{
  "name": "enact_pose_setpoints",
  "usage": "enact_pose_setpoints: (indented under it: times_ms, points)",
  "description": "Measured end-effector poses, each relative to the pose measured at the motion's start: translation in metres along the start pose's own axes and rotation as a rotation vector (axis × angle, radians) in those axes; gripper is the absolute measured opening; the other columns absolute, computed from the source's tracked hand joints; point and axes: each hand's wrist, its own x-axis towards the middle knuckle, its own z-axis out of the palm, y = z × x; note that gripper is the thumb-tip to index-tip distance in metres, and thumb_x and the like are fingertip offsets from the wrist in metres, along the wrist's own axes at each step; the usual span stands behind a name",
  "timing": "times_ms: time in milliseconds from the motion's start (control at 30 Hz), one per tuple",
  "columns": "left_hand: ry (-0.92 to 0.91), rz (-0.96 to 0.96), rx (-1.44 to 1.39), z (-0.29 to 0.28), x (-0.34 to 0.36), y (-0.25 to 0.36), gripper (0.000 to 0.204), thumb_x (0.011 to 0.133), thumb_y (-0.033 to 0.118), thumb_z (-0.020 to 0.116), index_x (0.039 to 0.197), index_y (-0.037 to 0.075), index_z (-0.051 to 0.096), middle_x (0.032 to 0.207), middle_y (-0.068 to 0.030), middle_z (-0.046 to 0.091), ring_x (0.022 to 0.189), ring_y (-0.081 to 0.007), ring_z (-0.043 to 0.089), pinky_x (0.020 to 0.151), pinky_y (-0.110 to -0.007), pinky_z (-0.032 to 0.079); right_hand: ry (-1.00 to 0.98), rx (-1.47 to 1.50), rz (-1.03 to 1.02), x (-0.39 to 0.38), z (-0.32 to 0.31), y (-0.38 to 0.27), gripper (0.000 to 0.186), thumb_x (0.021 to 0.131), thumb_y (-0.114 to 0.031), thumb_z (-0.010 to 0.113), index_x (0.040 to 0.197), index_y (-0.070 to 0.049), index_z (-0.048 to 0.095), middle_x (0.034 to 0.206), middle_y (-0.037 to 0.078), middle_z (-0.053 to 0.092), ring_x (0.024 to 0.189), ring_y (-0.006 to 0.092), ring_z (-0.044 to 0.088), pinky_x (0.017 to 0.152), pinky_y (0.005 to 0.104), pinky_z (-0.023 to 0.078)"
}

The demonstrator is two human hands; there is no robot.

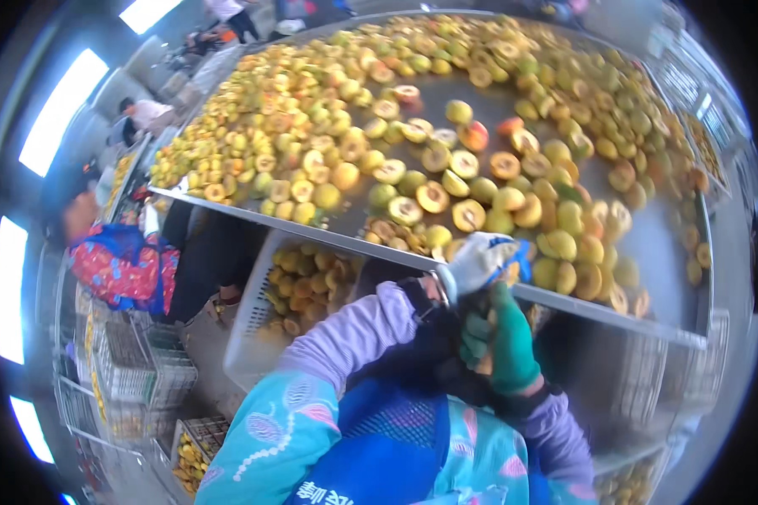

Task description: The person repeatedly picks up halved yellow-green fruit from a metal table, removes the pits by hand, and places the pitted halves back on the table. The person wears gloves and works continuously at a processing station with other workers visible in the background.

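Both gloved hands at table edge, fruit pc in L

L hand (483, 261), white glove w/ blue fingertips, is at the near rim of the metal table (665, 236); fingers curled round an orange-yellow fruit pc (511, 273), mostly hidden by the glove. R hand (509, 343), green glove, is just below & slightly right, thumb pointing up twd the L, fingers bent in; can't tell how tightly, or if it has hold of anything.

Table's heaped w/ yellow-green fruit, some whole, some cut. Cut halves (468, 215) lie just beyond the L hand, some pits showing. Below the rim, L side, a white plastic crate (242, 324) holds more fruit. Far L: a co-worker in a red patterned top (114, 268), nr stacked crates (122, 362).
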Motion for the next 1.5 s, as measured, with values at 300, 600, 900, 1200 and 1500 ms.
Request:
enact_pose_setpoints:
  times_ms: [300, 600, 900, 1200, 1500]
  points:
    - [-0.033, -0.031, -0.019, 0.011, -0.013, -0.012, 0.023, 0.096, 0.018, 0.054, 0.102, 0.000, 0.067, 0.085, -0.0128, 0.069, 0.074, -0.0237, 0.067, 0.069, -0.033, 0.053, 0.236, -0.297, 0.055, -0.017, 0.007, -0.006, 0.040, 0.099, -0.054, 0.045, 0.094, -0.015, 0.051, 0.059, -0.001, 0.043, 0.042, 0.0145, 0.043, 0.037, 0.0300, 0.038]
    - [0.024, 0.062, -0.008, 0.012, -0.010, 0.036, 0.038, 0.100, 0.032, 0.050, 0.088, 0.000, 0.067, 0.075, -0.0106, 0.064, 0.066, -0.0187, 0.064, 0.066, -0.031, 0.052, -0.372, 0.535, 0.123, -0.006, -0.008, -0.006, 0.040, 0.104, -0.047, 0.038, 0.091, -0.014, 0.056, 0.058, -0.006, 0.043, 0.042, 0.0108, 0.040, 0.041, 0.0291, 0.037]
    - [0.046, -0.094, -0.335, 0.009, -0.023, 0.046, 0.044, 0.100, 0.040, 0.047, 0.092, -0.001, 0.062, 0.084, -0.0133, 0.068, 0.068, -0.0186, 0.064, 0.066, -0.031, 0.053, -0.592, 0.523, 0.229, -0.012, -0.009, 0.001, 0.040, 0.104, -0.048, 0.033, 0.096, -0.014, 0.052, 0.061, -0.005, 0.041, 0.044, 0.0108, 0.038, 0.046, 0.0290, 0.034]
    - [0.102, -0.383, -1.076, 0.001, -0.039, 0.044, 0.046, 0.099, 0.040, 0.048, 0.096, -0.002, 0.065, 0.076, -0.0125, 0.065, 0.065, -0.0202, 0.061, 0.064, -0.033, 0.051, -0.672, 0.574, 0.328, -0.008, 0.013, 0.000, 0.037, 0.105, -0.046, 0.034, 0.087, -0.016, 0.048, 0.054, -0.006, 0.040, 0.039, 0.0106, 0.038, 0.043, 0.0274, 0.035]
    - [0.334, -0.581, 1.074, -0.143, -0.085, 0.024, 0.048, 0.087, 0.052, 0.061, 0.095, 0.005, 0.069, 0.088, -0.0211, 0.067, 0.087, -0.0384, 0.063, 0.080, -0.046, 0.048, 0.163, -0.066, 0.400, -0.018, -0.041, 0.022, 0.035, 0.097, -0.048, 0.054, 0.097, -0.012, 0.055, 0.063, 0.001, 0.050, 0.046, 0.0127, 0.045, 0.040, 0.0254, 0.037]
